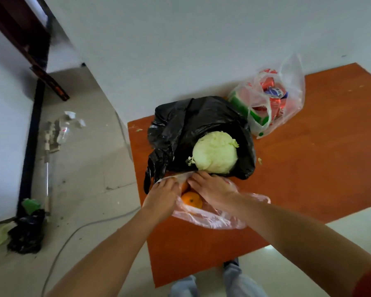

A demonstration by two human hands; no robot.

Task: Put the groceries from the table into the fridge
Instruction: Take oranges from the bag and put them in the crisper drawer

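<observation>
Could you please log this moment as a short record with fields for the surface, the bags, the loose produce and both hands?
surface: orange-brown table
near bag: pink plastic bag holding an orange
middle bag: black bag, cabbage resting in its opening
far bag: clear bag of packaged goods
left hand: gripping pink bag's mouth
right hand: gripping pink bag's mouth
fridge: not in view

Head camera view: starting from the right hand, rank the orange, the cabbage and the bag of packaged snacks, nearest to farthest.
From the right hand:
1. Orange, just left of it, inside the pink bag.
2. Cabbage, right behind it, in the black bag.
3. Bag of packaged snacks, far back right on the table.
</observation>
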